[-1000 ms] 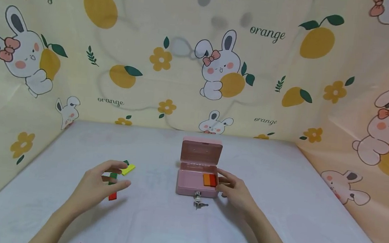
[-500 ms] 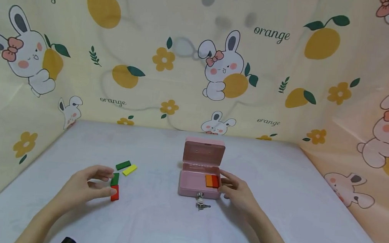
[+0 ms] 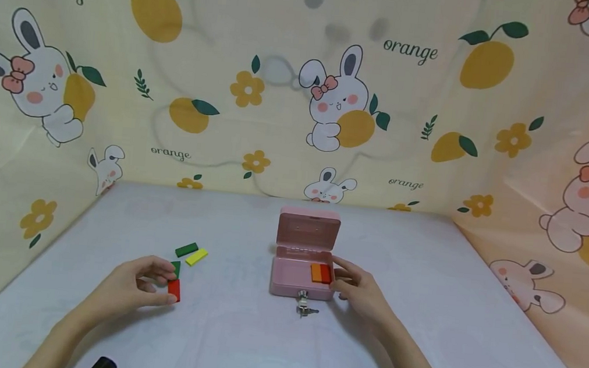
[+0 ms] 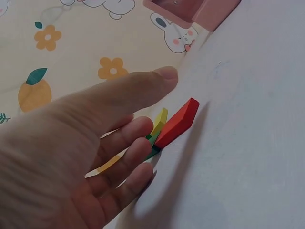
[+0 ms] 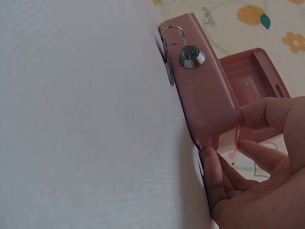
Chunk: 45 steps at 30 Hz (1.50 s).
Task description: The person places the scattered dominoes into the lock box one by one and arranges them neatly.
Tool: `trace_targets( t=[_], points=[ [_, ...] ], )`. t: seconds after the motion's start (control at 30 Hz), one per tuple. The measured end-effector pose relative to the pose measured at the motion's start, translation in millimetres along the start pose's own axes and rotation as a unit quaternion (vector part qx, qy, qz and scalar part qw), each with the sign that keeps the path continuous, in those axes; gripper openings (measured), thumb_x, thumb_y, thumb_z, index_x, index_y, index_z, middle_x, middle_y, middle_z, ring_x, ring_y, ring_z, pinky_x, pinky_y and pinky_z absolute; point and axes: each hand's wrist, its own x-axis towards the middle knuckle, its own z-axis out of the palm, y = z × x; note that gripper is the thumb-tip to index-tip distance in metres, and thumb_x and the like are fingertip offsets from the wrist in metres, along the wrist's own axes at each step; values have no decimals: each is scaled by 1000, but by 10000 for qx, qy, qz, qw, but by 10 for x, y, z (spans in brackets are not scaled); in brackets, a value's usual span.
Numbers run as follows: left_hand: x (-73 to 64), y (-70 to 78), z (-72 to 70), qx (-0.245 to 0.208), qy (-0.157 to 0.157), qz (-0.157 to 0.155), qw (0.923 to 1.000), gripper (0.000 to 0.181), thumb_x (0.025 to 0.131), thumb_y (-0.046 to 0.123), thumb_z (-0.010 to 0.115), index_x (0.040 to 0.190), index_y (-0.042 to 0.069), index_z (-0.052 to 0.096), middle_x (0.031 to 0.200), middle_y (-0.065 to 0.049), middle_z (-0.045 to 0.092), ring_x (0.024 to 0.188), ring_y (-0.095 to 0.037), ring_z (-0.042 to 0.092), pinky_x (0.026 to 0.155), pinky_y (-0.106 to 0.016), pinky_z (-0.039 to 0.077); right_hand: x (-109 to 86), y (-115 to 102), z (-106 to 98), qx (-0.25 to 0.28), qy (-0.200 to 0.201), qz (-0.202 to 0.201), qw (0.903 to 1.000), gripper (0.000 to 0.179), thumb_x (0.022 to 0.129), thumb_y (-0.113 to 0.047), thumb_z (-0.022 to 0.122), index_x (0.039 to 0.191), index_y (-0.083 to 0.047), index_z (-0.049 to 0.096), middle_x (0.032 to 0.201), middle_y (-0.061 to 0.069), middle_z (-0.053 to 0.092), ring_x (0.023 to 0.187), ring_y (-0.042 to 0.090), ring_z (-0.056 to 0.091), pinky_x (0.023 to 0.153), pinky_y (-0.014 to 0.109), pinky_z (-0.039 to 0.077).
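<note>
My left hand (image 3: 130,283) is around a red block (image 3: 175,290) at the left of the table. In the left wrist view its fingers are partly bent, and the thumb stands apart from the red block (image 4: 178,125). A green block (image 3: 176,268) touches the red one's far end, partly behind the fingers. My right hand (image 3: 361,295) holds the right side of a pink cash box (image 3: 288,277); in the right wrist view the thumb is at the rim, with fingers against the outer wall. An orange block (image 3: 315,273) and a red-topped block (image 3: 326,274) lie side by side inside.
Farther back lie another green block (image 3: 186,249) and a yellow block (image 3: 196,257). The box's lid (image 3: 308,230) is raised, and keys (image 3: 305,312) hang from its front lock. A patterned cloth (image 3: 259,111) closes off the table's back and sides.
The left hand has moved back toward me and left, from above the green and yellow blocks to the red block, and its fingers have drawn in. The right hand has stayed at the box.
</note>
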Motion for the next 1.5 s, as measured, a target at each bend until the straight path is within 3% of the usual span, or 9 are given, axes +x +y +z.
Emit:
trace_targets(
  t=[0.2,0.43,1.5],
  points=[
    [9,-25,-6,91,-144,-90,9998,65,68,37,90,118,7,62,106,-1,67,95,-19,60,76,-27,53,10,-4,4,82,25,60,9999,56,92,-14,65,145,-22,51,134,11,56,111,26,55,85,40,51],
    [19,-56,-25,240,-65,-229,9994,67,66,40,91,118,9,63,105,1,67,94,-18,60,75,-25,51,-3,-9,6,19,46,-13,10000,58,91,-14,66,145,-19,50,135,15,55,111,27,55,85,41,51],
    [2,-44,36,298,-433,-145,9985,66,68,31,91,124,11,64,104,3,65,91,-20,53,71,-26,46,-30,-30,16,-2,60,78,10000,58,90,-14,66,145,-20,50,134,13,55,111,27,55,86,42,51]
  ],
)
